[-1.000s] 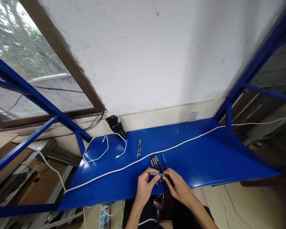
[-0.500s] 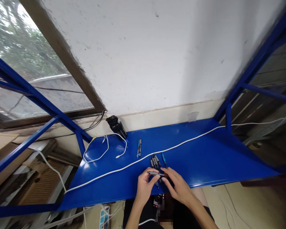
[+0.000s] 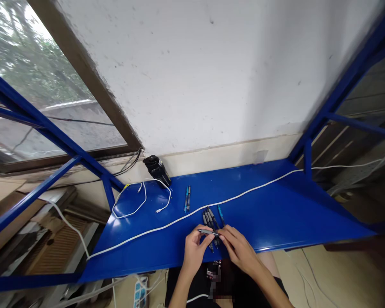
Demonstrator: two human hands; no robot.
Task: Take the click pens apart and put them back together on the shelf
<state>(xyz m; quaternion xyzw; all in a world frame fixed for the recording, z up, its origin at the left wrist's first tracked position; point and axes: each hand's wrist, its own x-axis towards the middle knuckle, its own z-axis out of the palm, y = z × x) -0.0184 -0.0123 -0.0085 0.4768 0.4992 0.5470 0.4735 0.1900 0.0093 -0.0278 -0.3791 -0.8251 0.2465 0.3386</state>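
Well, a slim grey-and-silver pen (image 3: pixel 208 232) is held crosswise just above the counter, pinched near one end by the nearly closed thumb and fingers of the left hand (image 3: pixel 195 251). Its other end is reached by the right hand (image 3: pixel 240 250), half closed and curled in around it, though how firmly that end is gripped cannot be told from this view. The pen would be judged light, stiff and smooth-barrelled, so a pinch at mid-barrel seems the surest hold; a loose grip could let it spin.

Directly beneath the hands, a cluster of dark pens (image 3: pixel 209 220) is laid side by side on the glossy blue counter (image 3: pixel 276 209), with a blue-clipped pen (image 3: pixel 220 215) just beside it. On that slick painted metal, any pen set down may be expected to roll. The counter's front edge is close below the hands, while open room is left toward the right.

Farther off, a thick white cable (image 3: pixel 192 217) is stretched across the counter, and a pair of blue-and-grey pens (image 3: pixel 187 199) is laid beyond it. Toward the back left, a thin white charging cable (image 3: pixel 145 194) is looped beside a black bottle (image 3: pixel 156 170), which is set against the white-painted wall (image 3: pixel 199 85).
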